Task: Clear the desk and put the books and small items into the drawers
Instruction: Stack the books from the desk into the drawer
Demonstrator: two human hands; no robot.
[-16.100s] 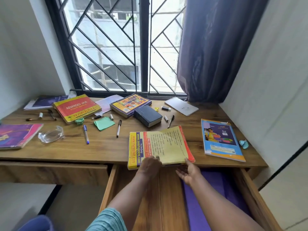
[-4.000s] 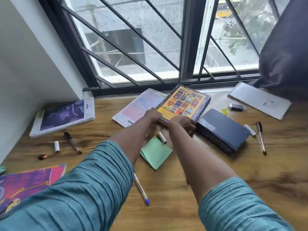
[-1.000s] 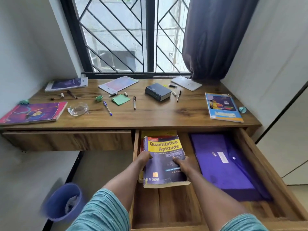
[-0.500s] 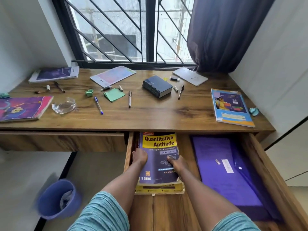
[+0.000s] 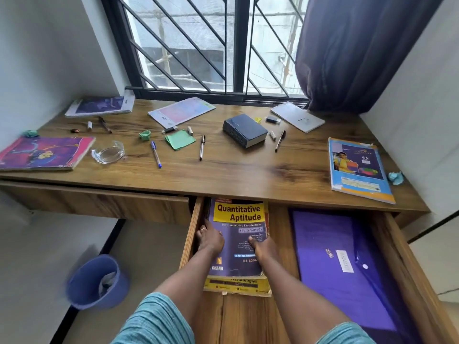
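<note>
Pinching the book point(image 5: 239, 216) by both edges, left hand point(image 5: 211, 240) and right hand point(image 5: 262, 248) hold it along the drawer point(image 5: 192, 219) wall.

The purple book point(image 5: 240, 219) at six o'clock reads "Quantitative Aptitude", "(Fully Solved)" and "CHAND"; the blue notebook point(image 5: 357, 170) at three o'clock shows "64".

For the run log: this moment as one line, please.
phase: stowing | Aptitude book: in open drawer, atop yellow book | left grip: holds Aptitude book | right grip: holds Aptitude book | desk: dark book, pens uncleared
</note>
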